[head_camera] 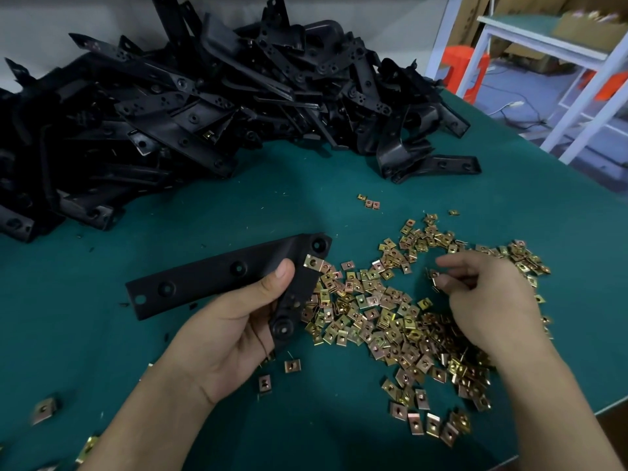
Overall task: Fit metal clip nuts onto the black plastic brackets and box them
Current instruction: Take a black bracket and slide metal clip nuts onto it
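Black plastic first: clasps one angled bracket (217,277) in the left grip (234,328), thumb on top and fingers curled underneath, just left of the loose clip-nut pile (390,321). Cannot tell whether held clear of the green surface (306,205) or resting on it. Shows one fitted clip nut (313,262) already pushed onto the bracket's edge, at the corner nearest the pile. Pinches a second clip nut (434,275) between thumb and fingertips of the right grip (486,300), over the pile's far half and well apart from the bracket.

Reads as partway through a single bracket: one nut on, the next in hand, not yet seated. Cannot say how many nuts this part wants; several round holes along its long arm, all bare of metal.

Leaves most of the job to do, judging by the stock. Beyond the pile and off to its left, a tall tangled heap of brackets (204,107), nearly all without nuts; only one brassy nut (209,134) glinting among them. Plenty of loose nuts on hand too, spread wide under and around the right grip. Strays lying clear of the pile: a small cluster of nuts (368,202) just beyond it, a stray nut (44,409) far to its near-left.

No box anywhere in view, so no sign of boxing begun. Looks early in the batch.
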### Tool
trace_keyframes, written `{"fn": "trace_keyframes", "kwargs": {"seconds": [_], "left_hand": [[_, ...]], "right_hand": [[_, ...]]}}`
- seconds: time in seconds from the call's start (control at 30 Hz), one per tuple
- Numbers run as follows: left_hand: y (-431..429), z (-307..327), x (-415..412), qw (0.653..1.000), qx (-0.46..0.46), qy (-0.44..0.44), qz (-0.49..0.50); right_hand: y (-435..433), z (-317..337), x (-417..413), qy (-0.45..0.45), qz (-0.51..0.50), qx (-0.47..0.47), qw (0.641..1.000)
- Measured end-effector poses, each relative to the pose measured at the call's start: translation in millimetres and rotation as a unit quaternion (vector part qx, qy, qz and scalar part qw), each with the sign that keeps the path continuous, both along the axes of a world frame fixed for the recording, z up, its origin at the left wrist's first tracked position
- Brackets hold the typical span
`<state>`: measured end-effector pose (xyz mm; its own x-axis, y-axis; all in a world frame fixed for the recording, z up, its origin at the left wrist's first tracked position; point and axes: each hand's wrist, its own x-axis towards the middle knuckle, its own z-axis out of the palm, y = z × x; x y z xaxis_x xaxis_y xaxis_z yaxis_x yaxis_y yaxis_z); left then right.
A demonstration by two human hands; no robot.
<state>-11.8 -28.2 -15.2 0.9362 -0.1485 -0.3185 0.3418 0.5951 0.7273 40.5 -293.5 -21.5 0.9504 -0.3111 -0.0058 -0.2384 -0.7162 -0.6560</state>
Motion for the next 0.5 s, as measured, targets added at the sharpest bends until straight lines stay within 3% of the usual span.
{"fn": "trace_keyframes", "kwargs": {"seconds": [0.23,0.5], "left_hand": [[1.9,-0.9,1.0,1.000,-0.022,0.004,0.011],[1.7,-1.8,1.9,0.999,-0.022,-0.005,0.025]], "right_hand": [[2.0,6.9,-9.7,-0.045,0.016,0.057,0.997],[59.7,22.9,-38.8,-0.057,0.194,0.317,0.927]]}}
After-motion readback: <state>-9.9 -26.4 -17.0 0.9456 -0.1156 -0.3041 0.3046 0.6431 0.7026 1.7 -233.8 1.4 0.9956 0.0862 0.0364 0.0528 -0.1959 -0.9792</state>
